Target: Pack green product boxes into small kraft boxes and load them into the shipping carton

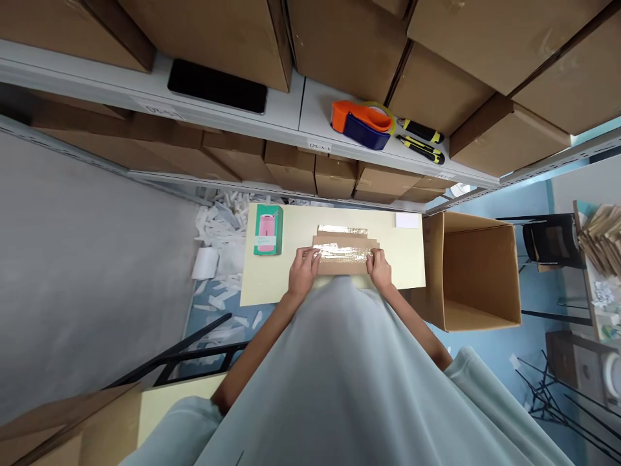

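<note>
A small brown cardboard box (342, 266) lies on the pale yellow table in front of my body. Shiny clear packing tape (339, 253) runs across it, and a second taped strip of cardboard (342, 230) sticks out at its far side. My left hand (303, 270) grips the box's left end with bent fingers. At the right end, my right hand (381, 269) is closed on it with the thumb on the near side. Whether the box is folded flat or has depth, I cannot tell. To the left stands a green carton with a pink cup picture (267, 230).
A white slip (406, 221) lies at the table's (291, 291) far right. Beside it stands a large open carton (480, 278). The shelf above carries boxes, a black phone (217, 86), an orange tape dispenser (363, 124) and yellow-black cutters (421, 149). Paper scraps (220, 226) litter the left floor.
</note>
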The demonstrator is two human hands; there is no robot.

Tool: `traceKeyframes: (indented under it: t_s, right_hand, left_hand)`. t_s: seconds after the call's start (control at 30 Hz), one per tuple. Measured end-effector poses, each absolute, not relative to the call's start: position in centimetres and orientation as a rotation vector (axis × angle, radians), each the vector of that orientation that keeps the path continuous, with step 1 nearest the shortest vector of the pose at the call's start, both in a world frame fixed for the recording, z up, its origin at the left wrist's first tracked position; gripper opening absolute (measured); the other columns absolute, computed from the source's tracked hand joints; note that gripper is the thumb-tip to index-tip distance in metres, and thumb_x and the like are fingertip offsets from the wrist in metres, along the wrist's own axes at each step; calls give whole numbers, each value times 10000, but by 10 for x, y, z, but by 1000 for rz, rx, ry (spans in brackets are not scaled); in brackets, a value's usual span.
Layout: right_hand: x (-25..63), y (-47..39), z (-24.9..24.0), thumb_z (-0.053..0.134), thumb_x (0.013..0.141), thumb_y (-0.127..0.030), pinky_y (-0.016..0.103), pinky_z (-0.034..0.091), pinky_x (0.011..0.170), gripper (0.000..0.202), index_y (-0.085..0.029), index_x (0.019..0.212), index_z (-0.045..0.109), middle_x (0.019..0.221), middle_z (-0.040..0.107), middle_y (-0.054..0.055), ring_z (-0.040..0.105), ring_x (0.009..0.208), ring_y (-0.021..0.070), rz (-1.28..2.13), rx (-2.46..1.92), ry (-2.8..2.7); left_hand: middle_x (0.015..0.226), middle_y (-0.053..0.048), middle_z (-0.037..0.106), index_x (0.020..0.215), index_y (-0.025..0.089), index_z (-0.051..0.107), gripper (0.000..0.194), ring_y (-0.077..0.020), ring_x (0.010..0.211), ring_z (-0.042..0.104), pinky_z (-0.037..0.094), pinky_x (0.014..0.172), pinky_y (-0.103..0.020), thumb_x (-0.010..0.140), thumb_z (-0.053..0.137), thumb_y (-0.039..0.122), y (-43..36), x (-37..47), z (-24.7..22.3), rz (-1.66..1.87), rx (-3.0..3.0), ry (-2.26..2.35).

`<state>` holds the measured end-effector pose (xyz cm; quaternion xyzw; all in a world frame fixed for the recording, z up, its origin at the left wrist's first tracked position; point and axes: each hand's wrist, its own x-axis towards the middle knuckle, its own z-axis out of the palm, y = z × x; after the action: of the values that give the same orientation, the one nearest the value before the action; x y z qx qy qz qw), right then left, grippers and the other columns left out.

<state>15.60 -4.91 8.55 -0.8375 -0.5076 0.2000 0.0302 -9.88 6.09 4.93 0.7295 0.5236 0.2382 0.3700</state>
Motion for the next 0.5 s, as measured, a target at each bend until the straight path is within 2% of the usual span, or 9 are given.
traceKeyframes:
  t_s: [0.13,0.2,0.27,0.33,0.4,0.5]
  right_hand:
    - [164,-52,80,441,1198,-309,269,609,802,366,-162,1464,645,1377,701,165,754,1049,218,543,-2482,-1653]
    - [169,-53,78,467,1181,-304,305,627,834,336,-178,1396,693,1351,709,166,751,1037,231,433,-2391,-1728]
    - [179,-44,80,550,1154,-339,397,639,980,268,-190,1245,753,1437,682,192,735,1180,280,257,-2270,-1812]
    - [195,-20,90,627,1125,-380,528,570,1165,235,-200,1118,778,1423,694,196,690,1317,332,91,-2132,-1888]
    - [214,21,112,654,1115,-399,627,449,1285,237,-206,1144,787,1394,715,196,661,1368,351,-64,-2015,-1930]
    - [238,103,168,612,1132,-404,638,345,1352,329,-194,1339,757,1442,706,209,643,1388,347,-268,-1885,-1942]
  left_hand:
    - [1301,-154,661,1278,217,732,340,-314,1281,722,592,1144,-459,1139,495,417,60,-101,46,626,1938,1333]
    - [1275,-151,658,1279,210,730,363,-319,1232,732,612,1119,-478,1137,472,422,60,-104,43,650,1973,1330]
    - [1295,-161,657,1232,213,746,345,-337,1230,726,621,1112,-506,1117,470,385,67,-103,39,668,2021,1348]
    - [1433,-190,633,1152,216,766,312,-393,1405,646,583,1183,-568,1085,485,335,84,-95,40,729,2086,1361]
    - [1557,-198,591,1118,217,776,296,-433,1561,525,520,1258,-627,1068,498,304,113,-78,52,822,2141,1347]
    - [1594,-202,590,1157,213,779,301,-426,1614,475,473,1300,-647,1087,503,312,170,-37,97,993,2181,1268]
